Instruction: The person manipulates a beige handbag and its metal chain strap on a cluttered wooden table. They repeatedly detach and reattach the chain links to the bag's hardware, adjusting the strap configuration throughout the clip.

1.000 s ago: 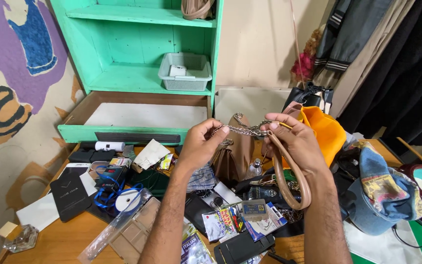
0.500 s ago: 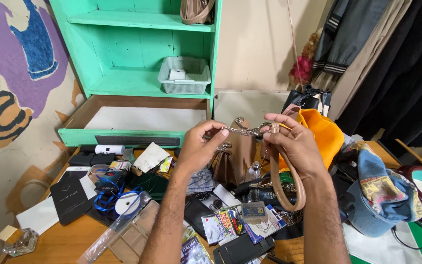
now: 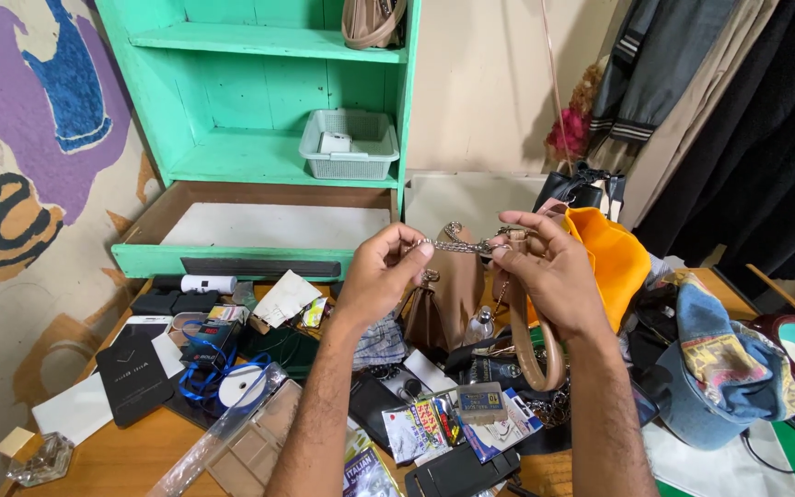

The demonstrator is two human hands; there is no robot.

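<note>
Chain: we see a silver metal chain (image 3: 457, 246) pulled out flat between our two hands, up in the air over the messy surface (image 3: 131, 456).
Left hand: our left hand (image 3: 381, 272) is closed, and its fingertips pinch the left end of the chain.
Right hand: our right hand (image 3: 545, 271) is closed on the right end of the chain, where it joins a tan strap (image 3: 534, 354).
Strap: the tan strap hangs down in a loop under our right hand.
Bag: a small brown bag (image 3: 445, 294) stands just behind the chain, between our hands.
Orange thing: something orange (image 3: 611, 258) sits right behind our right hand.
Under our arms: we see little bright packets (image 3: 416, 428) and a dark phone (image 3: 374, 408) lying flat on the surface.
Left side: a black wallet (image 3: 132, 375), a blue cord (image 3: 202, 379) and a white tape roll (image 3: 239, 388) lie near each other.
Right side: a blue denim hat (image 3: 724, 368) with patches lies well apart from the chain.
Back: a green shelf (image 3: 259, 156) holds a white basket (image 3: 350, 147), and its drawer (image 3: 241, 260) is open.
</note>
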